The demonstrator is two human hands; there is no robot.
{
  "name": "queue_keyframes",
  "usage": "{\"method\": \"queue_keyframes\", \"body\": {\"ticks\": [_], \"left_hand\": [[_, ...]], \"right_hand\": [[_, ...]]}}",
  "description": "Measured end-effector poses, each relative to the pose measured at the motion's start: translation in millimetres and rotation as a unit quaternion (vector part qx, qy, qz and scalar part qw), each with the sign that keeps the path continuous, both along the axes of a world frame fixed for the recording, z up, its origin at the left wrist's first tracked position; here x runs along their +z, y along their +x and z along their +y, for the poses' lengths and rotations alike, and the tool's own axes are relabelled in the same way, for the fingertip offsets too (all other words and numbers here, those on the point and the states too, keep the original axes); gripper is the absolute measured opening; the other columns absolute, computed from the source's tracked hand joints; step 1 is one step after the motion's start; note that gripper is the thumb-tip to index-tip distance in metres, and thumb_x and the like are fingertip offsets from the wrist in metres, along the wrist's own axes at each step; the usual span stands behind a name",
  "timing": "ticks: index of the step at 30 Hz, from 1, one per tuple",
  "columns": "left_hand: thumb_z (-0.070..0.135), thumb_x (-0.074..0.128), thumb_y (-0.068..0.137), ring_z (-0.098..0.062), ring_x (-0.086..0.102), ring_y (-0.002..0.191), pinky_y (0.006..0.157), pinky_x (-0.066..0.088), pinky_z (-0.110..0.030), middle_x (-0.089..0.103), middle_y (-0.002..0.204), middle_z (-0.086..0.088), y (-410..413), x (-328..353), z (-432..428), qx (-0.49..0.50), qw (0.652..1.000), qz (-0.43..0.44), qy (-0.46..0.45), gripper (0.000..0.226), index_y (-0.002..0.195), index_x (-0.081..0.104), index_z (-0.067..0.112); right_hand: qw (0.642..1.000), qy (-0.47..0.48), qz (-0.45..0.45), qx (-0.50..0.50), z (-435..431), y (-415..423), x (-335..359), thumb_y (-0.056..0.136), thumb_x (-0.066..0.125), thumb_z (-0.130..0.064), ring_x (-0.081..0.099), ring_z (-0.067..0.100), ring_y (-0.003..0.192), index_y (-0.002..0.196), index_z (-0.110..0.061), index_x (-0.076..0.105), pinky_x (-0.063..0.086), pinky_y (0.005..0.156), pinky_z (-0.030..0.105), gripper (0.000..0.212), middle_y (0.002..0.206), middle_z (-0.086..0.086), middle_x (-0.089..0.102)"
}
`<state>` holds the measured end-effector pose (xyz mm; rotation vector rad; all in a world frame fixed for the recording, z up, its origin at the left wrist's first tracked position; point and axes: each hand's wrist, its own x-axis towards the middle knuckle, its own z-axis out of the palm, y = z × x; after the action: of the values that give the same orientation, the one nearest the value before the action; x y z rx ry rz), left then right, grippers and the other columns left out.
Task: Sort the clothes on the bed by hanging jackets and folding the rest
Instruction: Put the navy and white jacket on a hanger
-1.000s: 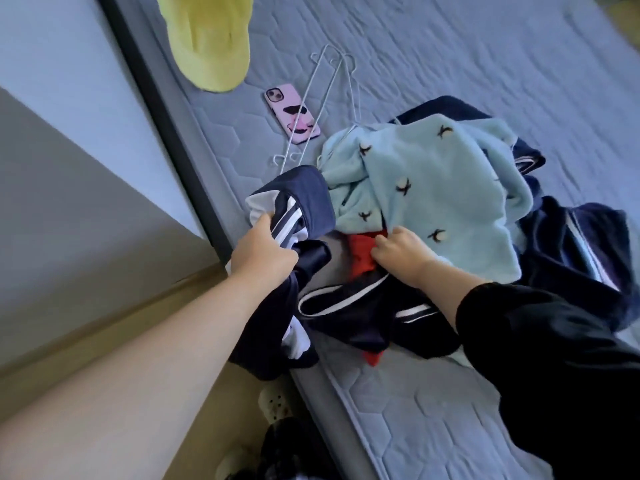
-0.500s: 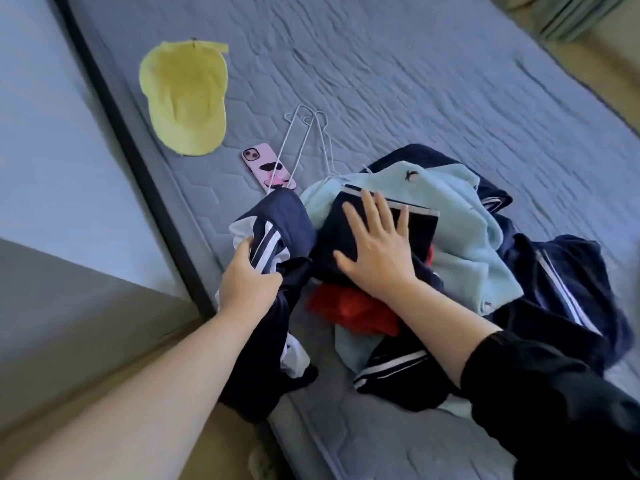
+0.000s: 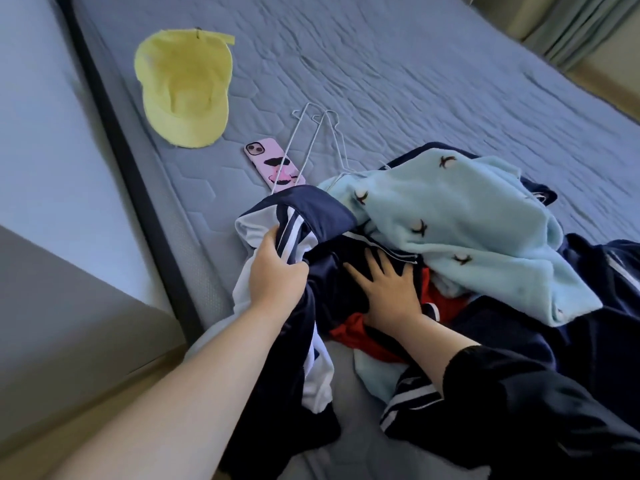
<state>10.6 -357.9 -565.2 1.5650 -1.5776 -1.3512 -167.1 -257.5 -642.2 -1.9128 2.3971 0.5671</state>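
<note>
- Left hand (image 3: 277, 277) clenched on a navy, white-striped jacket (image 3: 322, 213) that drapes over the near edge of the grey quilted mattress (image 3: 398, 81).
- Right hand (image 3: 389, 292) lies flat, fingers spread, holding nothing, on dark navy cloth (image 3: 329, 289) under a pale blue fleece (image 3: 457, 223).
- White wire hangers (image 3: 311, 140) lie just beyond.

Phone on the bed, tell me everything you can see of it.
The phone lies flat, back up, on the quilted mattress, between the yellow cap and the clothes pile. Its glossy pink case bears a black and pink print; two camera lenses sit at its far corner. White wire hangers lie across its near end.
</note>
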Motion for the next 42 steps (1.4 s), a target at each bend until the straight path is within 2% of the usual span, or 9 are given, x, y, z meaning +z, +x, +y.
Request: {"method": "queue_keyframes", "body": {"ticks": [8, 15, 21, 24, 27, 32, 36, 38, 42], "left_hand": [[0.008, 0.057, 0.078, -0.011, 0.058, 0.079, 0.058, 0.035, -0.009, 0.062, 0.088, 0.008, 3.1, -15.0, 12.3, 0.024, 0.999, -0.017, -0.032, 0.040, 0.113, 0.055, 0.029], [0.005, 0.055, 0.075, 0.001, 0.058, 0.078, 0.059, 0.038, -0.011, 0.058, 0.089, 0.026, 24.7, 23.3, 62.1, 0.109, 0.992, -0.025, -0.061, 0.060, 0.118, 0.050, 0.045], [0.006, 0.055, 0.074, -0.001, 0.058, 0.076, 0.060, 0.041, -0.019, 0.059, 0.084, 0.024, 1.9, 64.5, 82.3, 0.118, 0.990, -0.046, -0.064, 0.055, 0.112, 0.053, 0.045], [0.004, 0.056, 0.073, -0.001, 0.059, 0.075, 0.059, 0.041, -0.019, 0.061, 0.084, 0.021, -29.5, 75.8, 91.3, 0.094, 0.993, -0.022, -0.067, 0.053, 0.107, 0.052, 0.044], [0.003, 0.056, 0.073, 0.000, 0.059, 0.073, 0.060, 0.043, -0.020, 0.062, 0.083, 0.020, -58.8, 84.2, 97.5, 0.103, 0.992, 0.014, -0.064, 0.052, 0.111, 0.058, 0.037], [0.005, 0.058, 0.075, -0.020, 0.062, 0.084, 0.069, 0.041, -0.025, 0.060, 0.081, 0.015, -63.2, 80.2, 110.3, 0.143, 0.988, -0.001, -0.061, 0.047, 0.117, 0.060, 0.025], [0.006, 0.055, 0.076, -0.021, 0.062, 0.086, 0.067, 0.043, -0.026, 0.064, 0.095, 0.005, -35.3, 79.9, 119.5, 0.145, 0.987, -0.042, -0.061, 0.055, 0.126, 0.054, 0.031], [0.006, 0.054, 0.075, -0.024, 0.062, 0.090, 0.071, 0.045, -0.027, 0.066, 0.101, 0.000, -24.5, 78.5, 126.2, 0.125, 0.988, -0.064, -0.058, 0.055, 0.126, 0.056, 0.028], [0.005, 0.056, 0.076, -0.022, 0.060, 0.085, 0.069, 0.042, -0.026, 0.063, 0.089, 0.005, -21.7, 70.0, 146.7, 0.105, 0.989, -0.090, -0.056, 0.045, 0.117, 0.059, 0.024]], "right_hand": [[0.994, -0.054, -0.044, 0.088, -13.2, 6.5, -11.5, 0.079, 0.056, -0.036, 0.022, 0.032, 0.143, 0.149, -0.029, 0.028, 0.021, 0.106, 0.055, 0.075, 0.156, 0.021, 0.018], [0.981, -0.059, 0.012, 0.186, -15.9, 4.6, 17.6, 0.096, 0.036, -0.026, 0.049, 0.032, 0.109, 0.135, -0.026, 0.047, 0.033, 0.093, 0.045, 0.040, 0.115, 0.011, 0.055], [0.995, -0.085, 0.033, -0.026, -2.5, -127.0, 70.0, 0.093, 0.042, -0.009, 0.035, 0.035, 0.132, 0.133, -0.002, 0.048, 0.022, 0.110, 0.032, 0.041, 0.140, 0.022, 0.044], [0.983, -0.091, 0.058, -0.149, 24.1, -208.8, 98.3, 0.095, 0.042, -0.013, 0.031, 0.034, 0.135, 0.137, -0.011, 0.046, 0.028, 0.104, 0.022, 0.043, 0.147, 0.019, 0.037], [0.975, -0.042, 0.137, -0.172, 38.4, -208.1, 111.9, 0.098, 0.031, -0.020, 0.033, 0.029, 0.130, 0.138, -0.021, 0.047, 0.028, 0.108, 0.041, 0.044, 0.143, 0.008, 0.038], [0.989, -0.109, -0.020, 0.103, 38.8, -107.5, 108.6, 0.084, 0.051, -0.040, 0.037, 0.031, 0.125, 0.129, -0.022, 0.053, 0.027, 0.104, 0.045, 0.048, 0.131, 0.009, 0.044], [0.956, 0.169, -0.114, 0.209, 56.5, -44.5, 67.4, 0.083, 0.058, -0.051, 0.004, 0.030, 0.146, 0.152, -0.031, 0.014, -0.002, 0.111, 0.062, 0.084, 0.157, 0.009, 0.017], [0.948, 0.209, -0.102, 0.215, 61.0, -35.7, 50.5, 0.085, 0.058, -0.043, 0.012, 0.030, 0.145, 0.152, -0.033, 0.005, -0.001, 0.111, 0.063, 0.086, 0.156, 0.009, 0.022], [0.950, 0.205, -0.045, 0.232, 74.3, -32.9, 43.2, 0.093, 0.049, -0.022, 0.044, 0.030, 0.131, 0.138, -0.020, 0.045, 0.026, 0.106, 0.052, 0.045, 0.139, 0.010, 0.050]]}}
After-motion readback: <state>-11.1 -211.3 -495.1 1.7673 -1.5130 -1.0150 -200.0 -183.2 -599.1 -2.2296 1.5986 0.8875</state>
